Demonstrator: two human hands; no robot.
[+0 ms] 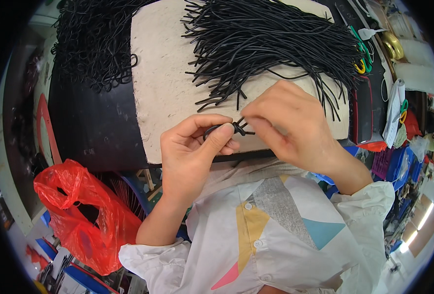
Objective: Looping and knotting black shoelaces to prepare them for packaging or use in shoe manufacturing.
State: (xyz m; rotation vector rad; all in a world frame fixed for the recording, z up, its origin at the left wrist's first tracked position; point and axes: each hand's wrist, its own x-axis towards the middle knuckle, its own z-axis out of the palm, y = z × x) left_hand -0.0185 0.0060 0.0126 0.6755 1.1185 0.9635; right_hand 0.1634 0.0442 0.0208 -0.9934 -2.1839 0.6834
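Okay: left hand fingers pinch the short black rubber cord loop; right hand fingers grip its knot tails. Pull tails evenly, loop pinched beside the knot.

The cord looks like matt black rubber, smooth and round, same as the loose strands heaped at the far edge of the surface. That surface wears a pale, rough, pitted pad, worn like old foam or felt, over a smooth black sheet. The tangled loops at the far left corner are dull rubber too. The red bag is thin, glossy, crinkled plastic. The shirt is soft matt cloth.
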